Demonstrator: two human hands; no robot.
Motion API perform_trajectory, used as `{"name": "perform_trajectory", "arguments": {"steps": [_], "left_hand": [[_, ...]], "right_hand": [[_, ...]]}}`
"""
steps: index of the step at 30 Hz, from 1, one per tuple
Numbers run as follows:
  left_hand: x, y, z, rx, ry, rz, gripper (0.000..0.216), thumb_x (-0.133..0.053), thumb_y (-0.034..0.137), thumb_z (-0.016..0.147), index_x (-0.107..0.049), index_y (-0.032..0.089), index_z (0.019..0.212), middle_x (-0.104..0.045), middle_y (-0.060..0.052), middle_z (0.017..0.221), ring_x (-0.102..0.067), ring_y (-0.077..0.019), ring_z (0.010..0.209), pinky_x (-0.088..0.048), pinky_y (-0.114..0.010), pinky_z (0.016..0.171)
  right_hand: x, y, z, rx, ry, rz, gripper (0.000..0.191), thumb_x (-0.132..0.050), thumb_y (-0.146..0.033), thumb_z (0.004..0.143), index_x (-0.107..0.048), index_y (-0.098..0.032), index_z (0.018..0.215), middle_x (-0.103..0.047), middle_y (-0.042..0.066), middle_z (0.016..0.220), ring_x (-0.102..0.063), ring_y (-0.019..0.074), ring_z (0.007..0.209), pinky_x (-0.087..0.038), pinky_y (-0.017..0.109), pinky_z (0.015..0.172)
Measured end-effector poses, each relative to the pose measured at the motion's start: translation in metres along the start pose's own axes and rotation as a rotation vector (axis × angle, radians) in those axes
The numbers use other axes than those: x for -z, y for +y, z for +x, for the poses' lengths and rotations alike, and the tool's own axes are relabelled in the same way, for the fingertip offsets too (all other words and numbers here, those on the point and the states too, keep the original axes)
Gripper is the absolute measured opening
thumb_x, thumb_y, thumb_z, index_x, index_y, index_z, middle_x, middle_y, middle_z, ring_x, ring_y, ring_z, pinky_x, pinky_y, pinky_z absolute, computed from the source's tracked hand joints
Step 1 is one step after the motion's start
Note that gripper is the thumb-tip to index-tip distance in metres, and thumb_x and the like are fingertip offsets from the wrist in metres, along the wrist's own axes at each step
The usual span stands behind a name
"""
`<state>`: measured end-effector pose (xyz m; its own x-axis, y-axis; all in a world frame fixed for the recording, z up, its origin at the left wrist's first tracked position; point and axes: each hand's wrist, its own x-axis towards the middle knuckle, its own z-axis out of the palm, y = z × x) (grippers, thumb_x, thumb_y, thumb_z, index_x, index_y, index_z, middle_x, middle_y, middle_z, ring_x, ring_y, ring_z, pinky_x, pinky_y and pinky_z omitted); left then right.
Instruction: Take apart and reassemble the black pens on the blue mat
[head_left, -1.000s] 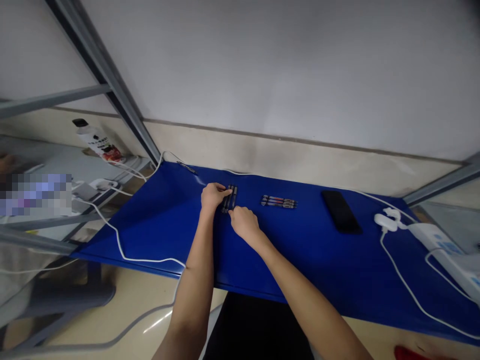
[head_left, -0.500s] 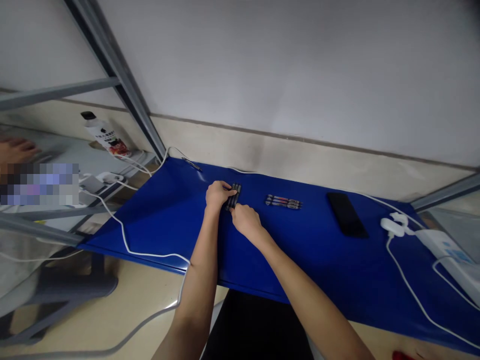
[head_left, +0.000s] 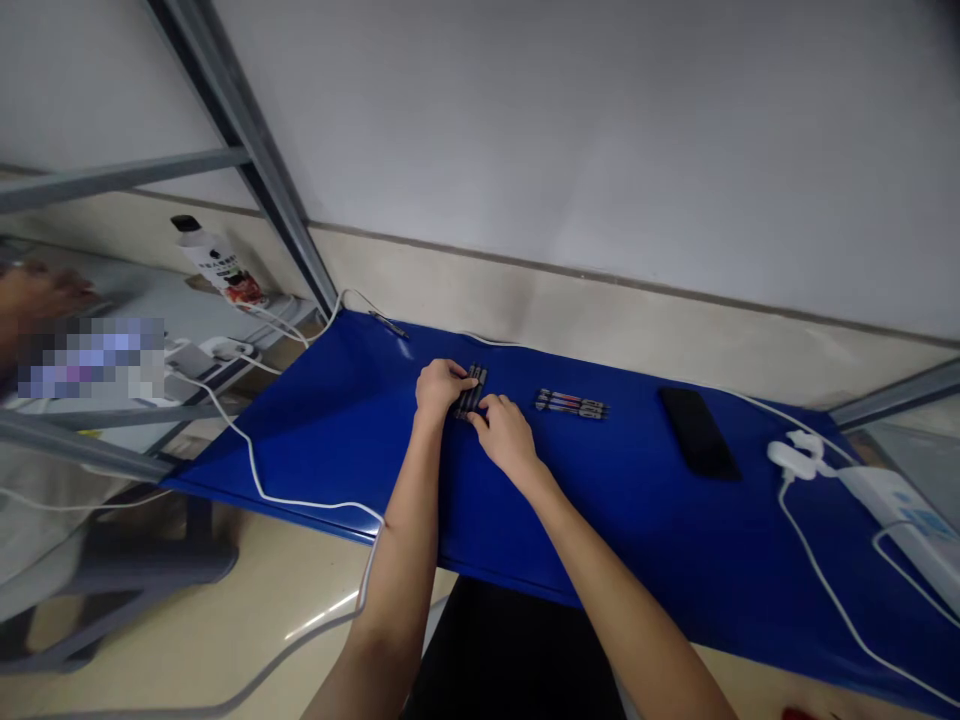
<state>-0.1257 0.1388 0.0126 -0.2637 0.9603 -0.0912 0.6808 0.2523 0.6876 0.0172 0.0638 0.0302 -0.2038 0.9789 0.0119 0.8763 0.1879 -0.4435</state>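
Note:
A small bunch of dark pens (head_left: 473,387) lies on the blue mat (head_left: 600,500), pointing away from me. My left hand (head_left: 440,387) curls over the bunch from the left, its fingertips on the pens. My right hand (head_left: 508,432) closes in from the near right, with its fingertips pressed to the lower end of the same bunch. A second row of pens (head_left: 571,404) with red and blue marks lies sideways a little to the right, untouched.
A black phone (head_left: 698,432) lies flat further right on the mat. A white power strip (head_left: 904,515) with plugs and cables sits at the right edge. A white cable (head_left: 255,470) crosses the mat's left corner. A bottle (head_left: 216,265) stands by the grey metal frame at left.
My right hand has slid forward along the dark pens toward my left hand. The view has shifted slightly, and both hands stay on the bunch.

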Motion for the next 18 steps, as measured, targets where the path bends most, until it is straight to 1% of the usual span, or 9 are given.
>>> {"name": "perform_trajectory", "arguments": {"steps": [2,5,7,10,14,18], "left_hand": [[0.0,0.001,0.0,0.006,-0.003,0.013,0.026,-0.08,0.041,0.065,-0.073,0.025,0.085,-0.074,-0.001,0.085,-0.068,-0.0183,0.081,-0.046,-0.025,0.067],[0.0,0.001,0.001,0.005,-0.002,0.017,0.027,-0.08,0.042,0.065,-0.073,0.025,0.085,-0.074,-0.001,0.085,-0.068,-0.0187,0.081,-0.046,-0.025,0.065],[-0.001,0.0,0.001,0.003,-0.001,0.028,0.028,-0.08,0.043,0.065,-0.073,0.024,0.085,-0.074,-0.002,0.085,-0.068,-0.019,0.081,-0.046,-0.025,0.065],[-0.001,0.0,0.002,-0.011,0.006,0.044,0.029,-0.08,0.044,0.065,-0.074,0.024,0.086,-0.074,-0.003,0.084,-0.068,-0.0191,0.081,-0.046,-0.025,0.066],[0.0,0.001,0.001,-0.005,0.0,0.028,0.029,-0.08,0.043,0.065,-0.073,0.024,0.085,-0.074,-0.001,0.083,-0.068,-0.0185,0.08,-0.045,-0.025,0.065],[0.0,0.0,0.002,-0.004,0.0,0.016,0.028,-0.081,0.043,0.065,-0.073,0.023,0.084,-0.074,-0.002,0.084,-0.068,-0.0188,0.08,-0.045,-0.025,0.064]], "right_hand": [[-0.005,0.006,0.0,0.061,0.07,0.023,0.029,-0.058,-0.034,0.092,-0.064,-0.015,0.113,-0.062,0.014,0.115,-0.055,0.0284,0.111,-0.045,0.039,0.093],[-0.011,0.014,-0.001,0.106,0.108,0.084,0.04,-0.06,-0.034,0.09,-0.058,-0.017,0.126,-0.058,0.014,0.129,-0.049,0.0296,0.12,-0.041,0.044,0.097],[-0.013,0.02,-0.003,0.125,0.102,0.131,0.049,-0.06,-0.033,0.089,-0.05,-0.019,0.136,-0.053,0.012,0.139,-0.045,0.029,0.128,-0.038,0.046,0.101],[-0.015,0.025,-0.005,0.163,0.07,0.157,0.059,-0.061,-0.032,0.089,-0.041,-0.022,0.143,-0.046,0.011,0.148,-0.038,0.0259,0.137,-0.029,0.047,0.108],[-0.019,0.027,-0.004,0.197,0.019,0.128,0.061,-0.059,-0.034,0.09,-0.039,-0.022,0.146,-0.041,0.011,0.152,-0.031,0.0237,0.143,-0.019,0.046,0.113],[-0.024,0.027,0.0,0.222,0.015,0.111,0.06,-0.057,-0.035,0.092,-0.038,-0.021,0.147,-0.039,0.01,0.153,-0.028,0.0222,0.145,-0.013,0.046,0.116]]}}
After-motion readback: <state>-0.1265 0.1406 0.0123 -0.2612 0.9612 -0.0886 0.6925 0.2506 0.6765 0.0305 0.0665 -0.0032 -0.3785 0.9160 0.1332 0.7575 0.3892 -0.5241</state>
